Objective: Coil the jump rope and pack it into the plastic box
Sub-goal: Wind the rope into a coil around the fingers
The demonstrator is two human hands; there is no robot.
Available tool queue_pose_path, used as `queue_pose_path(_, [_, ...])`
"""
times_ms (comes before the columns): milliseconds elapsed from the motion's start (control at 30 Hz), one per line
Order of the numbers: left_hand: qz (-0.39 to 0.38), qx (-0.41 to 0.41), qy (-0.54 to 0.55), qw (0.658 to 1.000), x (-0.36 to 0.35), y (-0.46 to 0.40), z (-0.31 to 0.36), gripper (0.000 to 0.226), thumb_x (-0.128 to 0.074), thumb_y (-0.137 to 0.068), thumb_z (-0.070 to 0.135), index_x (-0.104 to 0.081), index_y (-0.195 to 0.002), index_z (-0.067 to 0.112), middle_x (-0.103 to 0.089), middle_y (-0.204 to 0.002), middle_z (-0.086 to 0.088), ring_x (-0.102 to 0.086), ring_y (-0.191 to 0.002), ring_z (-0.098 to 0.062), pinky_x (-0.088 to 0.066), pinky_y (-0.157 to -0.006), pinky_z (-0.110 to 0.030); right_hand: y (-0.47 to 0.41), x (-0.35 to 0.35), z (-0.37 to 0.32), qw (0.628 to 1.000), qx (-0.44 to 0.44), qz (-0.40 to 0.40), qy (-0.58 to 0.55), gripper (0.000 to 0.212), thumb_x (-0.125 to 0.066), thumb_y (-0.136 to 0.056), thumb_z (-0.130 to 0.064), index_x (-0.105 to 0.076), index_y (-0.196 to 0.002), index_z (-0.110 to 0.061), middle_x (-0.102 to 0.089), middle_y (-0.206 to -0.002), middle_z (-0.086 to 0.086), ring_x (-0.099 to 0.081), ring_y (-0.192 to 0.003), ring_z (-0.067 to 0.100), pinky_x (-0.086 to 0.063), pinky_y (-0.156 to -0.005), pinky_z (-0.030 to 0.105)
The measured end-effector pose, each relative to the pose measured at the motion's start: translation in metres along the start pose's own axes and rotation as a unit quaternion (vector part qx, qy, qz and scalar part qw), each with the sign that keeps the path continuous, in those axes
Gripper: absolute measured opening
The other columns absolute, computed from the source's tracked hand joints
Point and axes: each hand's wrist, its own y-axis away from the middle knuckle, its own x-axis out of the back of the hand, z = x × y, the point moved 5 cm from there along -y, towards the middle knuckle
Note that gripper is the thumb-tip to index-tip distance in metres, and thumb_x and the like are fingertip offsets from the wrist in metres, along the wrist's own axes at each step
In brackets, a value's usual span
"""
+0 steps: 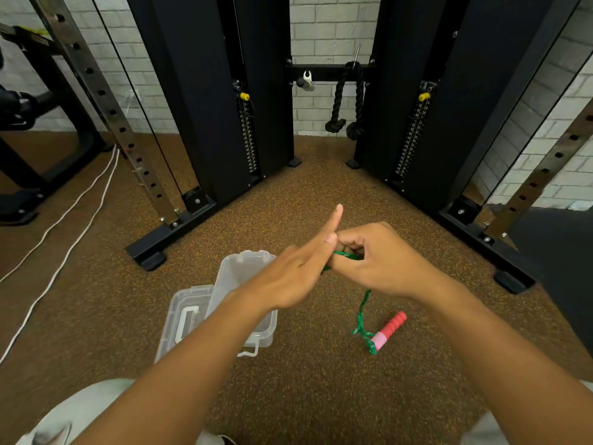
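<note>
A green jump rope hangs from my hands down to the floor and ends in a red and pink handle lying on the brown mat. My right hand is closed on the bunched rope at about chest height. My left hand is held flat with fingers stretched out, and rope loops seem to wrap around it where it meets the right hand. The clear plastic box stands open on the floor under my left forearm, with its clear lid lying beside it on the left.
A black cable machine with two weight stacks stands ahead on the speckled floor. Its base feet reach toward me on both sides. A black rope attachment hangs at the back. White cords run across the floor at left.
</note>
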Motion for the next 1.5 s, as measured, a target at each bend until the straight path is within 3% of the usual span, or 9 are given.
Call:
queue_pose_path(100, [0.007,0.020,0.028,0.999,-0.001,0.000,0.001,0.050,-0.003,-0.101,0.066,0.012,-0.148,0.069,-0.047,-0.157,-0.007,-0.066,-0.108,-0.042,-0.049,-0.100,-0.057,0.001,0.008,0.007,0.999,-0.031,0.013,-0.033,0.020,-0.068,-0.092,-0.012,-0.070,-0.073,-0.009,-0.065,-0.055,-0.005,-0.046,-0.044,0.002,-0.036,-0.048,0.010])
queue_pose_path(200, [-0.006,0.032,0.180,0.983,0.000,-0.009,-0.004,0.075,-0.006,-0.085,0.087,0.005,-0.154,0.061,-0.078,-0.111,0.006,-0.075,-0.090,-0.025,-0.051,-0.094,-0.039,0.001,0.017,0.016,0.996,-0.045,0.055,-0.047,0.014,-0.069,-0.096,-0.024,-0.077,-0.084,-0.023,-0.070,-0.066,0.002,-0.047,-0.050,0.001,-0.039,-0.053,0.017])
queue_pose_path(333, [-0.032,0.042,0.413,0.909,0.007,-0.014,0.001,0.078,-0.011,-0.090,0.074,-0.005,-0.162,0.044,-0.073,-0.096,-0.030,-0.072,-0.081,-0.034,-0.057,-0.077,-0.034,-0.001,0.020,0.029,0.992,-0.052,0.101,-0.059,0.014,-0.066,-0.097,-0.035,-0.078,-0.091,-0.029,-0.074,-0.079,0.004,-0.060,-0.065,0.030,-0.052,-0.063,0.045])
queue_pose_path(733, [0.020,0.037,0.675,0.737,0.021,-0.013,-0.006,0.079,-0.026,-0.091,0.083,-0.016,-0.160,0.047,-0.051,-0.149,-0.030,-0.056,-0.136,-0.036,-0.021,-0.123,-0.058,-0.003,0.001,0.034,0.993,-0.105,0.012,-0.044,0.027,-0.053,-0.105,-0.027,-0.072,-0.090,-0.040,-0.070,-0.074,-0.004,-0.063,-0.062,0.006,-0.056,-0.061,0.028])
queue_pose_path(900, [0.040,0.047,0.641,0.765,0.019,-0.016,-0.006,0.072,-0.029,-0.091,0.081,-0.015,-0.157,0.056,-0.040,-0.160,-0.023,-0.044,-0.146,-0.032,-0.023,-0.121,-0.060,-0.003,-0.005,0.036,0.993,-0.118,-0.013,0.014,0.024,-0.056,-0.104,-0.026,-0.075,-0.092,-0.015,-0.073,-0.074,0.003,-0.066,-0.061,0.023,-0.058,-0.063,0.042])
queue_pose_path(1200, [0.020,0.084,0.262,0.961,-0.001,-0.022,-0.014,0.107,-0.025,-0.071,0.100,-0.011,-0.161,0.043,-0.037,-0.163,0.007,-0.051,-0.121,-0.022,-0.033,-0.114,-0.049,0.000,-0.004,0.028,0.991,-0.096,-0.043,0.078,0.019,-0.065,-0.097,-0.022,-0.073,-0.084,-0.010,-0.057,-0.058,0.005,-0.043,-0.047,0.004,-0.036,-0.051,0.014])
queue_pose_path(1267, [0.010,0.032,0.134,0.990,-0.002,-0.013,-0.003,0.072,-0.016,-0.086,0.088,0.009,-0.151,0.066,-0.026,-0.168,0.007,-0.054,-0.126,-0.012,-0.037,-0.110,-0.046,0.001,-0.005,0.023,0.993,-0.079,-0.044,0.074,0.025,-0.065,-0.097,-0.019,-0.069,-0.080,-0.002,-0.059,-0.064,0.019,-0.041,-0.047,0.005,-0.038,-0.052,0.010])
queue_pose_path(1367, [0.011,0.012,0.045,0.999,0.002,0.005,0.007,0.051,-0.009,-0.097,0.072,0.021,-0.138,0.076,-0.044,-0.159,-0.004,-0.068,-0.080,-0.002,-0.050,-0.084,-0.045,0.001,-0.007,0.022,0.994,-0.077,-0.044,0.063,0.024,-0.066,-0.096,-0.018,-0.068,-0.077,-0.003,-0.063,-0.065,0.019,-0.045,-0.046,0.008,-0.041,-0.052,0.011])
queue_pose_path(1500, [0.049,-0.014,0.054,0.997,0.011,-0.002,0.007,0.057,-0.004,-0.091,0.077,0.022,-0.142,0.072,-0.021,-0.149,0.040,-0.053,-0.092,-0.001,-0.051,-0.090,-0.035,0.000,0.001,0.026,0.990,-0.120,-0.003,-0.079,0.013,-0.072,-0.092,-0.013,-0.073,-0.081,-0.007,-0.074,-0.066,0.005,-0.071,-0.063,0.001,-0.061,-0.074,0.030])
